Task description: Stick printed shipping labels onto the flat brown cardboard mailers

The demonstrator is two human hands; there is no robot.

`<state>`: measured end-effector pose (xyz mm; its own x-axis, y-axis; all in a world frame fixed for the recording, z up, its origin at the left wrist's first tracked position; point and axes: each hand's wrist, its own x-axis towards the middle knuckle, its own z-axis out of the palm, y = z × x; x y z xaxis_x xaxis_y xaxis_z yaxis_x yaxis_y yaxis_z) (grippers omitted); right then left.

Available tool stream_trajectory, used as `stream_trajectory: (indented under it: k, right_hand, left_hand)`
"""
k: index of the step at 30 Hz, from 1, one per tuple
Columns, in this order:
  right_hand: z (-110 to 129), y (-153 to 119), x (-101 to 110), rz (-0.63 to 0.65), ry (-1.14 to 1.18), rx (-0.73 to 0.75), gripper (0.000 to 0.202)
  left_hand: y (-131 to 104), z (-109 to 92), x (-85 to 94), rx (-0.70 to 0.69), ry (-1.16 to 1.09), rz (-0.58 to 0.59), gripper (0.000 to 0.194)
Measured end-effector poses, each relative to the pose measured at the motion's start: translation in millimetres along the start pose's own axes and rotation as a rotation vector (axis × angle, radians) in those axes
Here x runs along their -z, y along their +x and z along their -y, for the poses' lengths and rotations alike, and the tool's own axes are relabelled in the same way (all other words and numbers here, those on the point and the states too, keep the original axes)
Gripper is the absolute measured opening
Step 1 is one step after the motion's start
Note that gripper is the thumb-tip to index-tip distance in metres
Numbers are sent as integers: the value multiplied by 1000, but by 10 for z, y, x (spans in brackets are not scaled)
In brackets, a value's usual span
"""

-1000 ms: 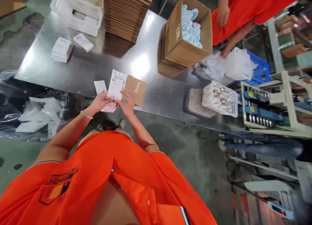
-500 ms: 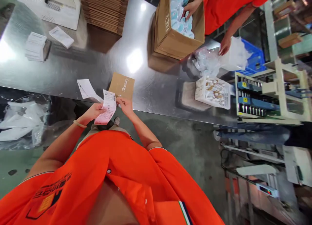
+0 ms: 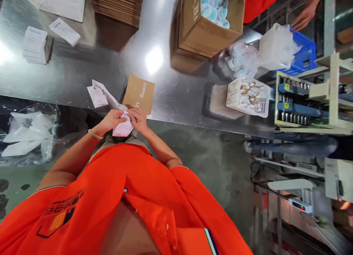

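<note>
My left hand (image 3: 111, 120) and my right hand (image 3: 138, 119) are close together at the table edge. Both pinch a printed label sheet (image 3: 123, 128), which hangs down between them over the floor. A folded strip of labels (image 3: 99, 96) lies on the metal table and runs toward my left hand. Just beyond my right hand, a flat brown cardboard box (image 3: 143, 95) with white lettering rests at the edge, partly covered by my fingers.
Label stacks (image 3: 35, 45) and a white crate (image 3: 63, 4) stand at the back left, beside stacked cardboard (image 3: 117, 6). A large carton (image 3: 205, 36) holds blue-white round items. To the right sits a white basket (image 3: 248, 96) of small items. A co-worker's hand (image 3: 306, 17) is at upper right.
My hands have come together on the label sheet, and its upper part has dropped or folded. The strip on the table has risen and unfolded. The co-worker's hand has left the carton.
</note>
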<state>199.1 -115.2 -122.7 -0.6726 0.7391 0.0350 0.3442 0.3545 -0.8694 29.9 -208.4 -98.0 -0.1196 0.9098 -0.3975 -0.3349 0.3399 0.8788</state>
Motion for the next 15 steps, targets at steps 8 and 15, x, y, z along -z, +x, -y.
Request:
stream_trajectory:
  k: [8, 15]
  right_hand:
    - [-69, 292, 542, -112, 424, -574, 44]
    - [-304, 501, 1244, -615, 321, -437, 40]
  left_hand:
    - [-3, 203, 440, 352, 11, 155, 30]
    - [-133, 530, 886, 458, 53, 86, 37]
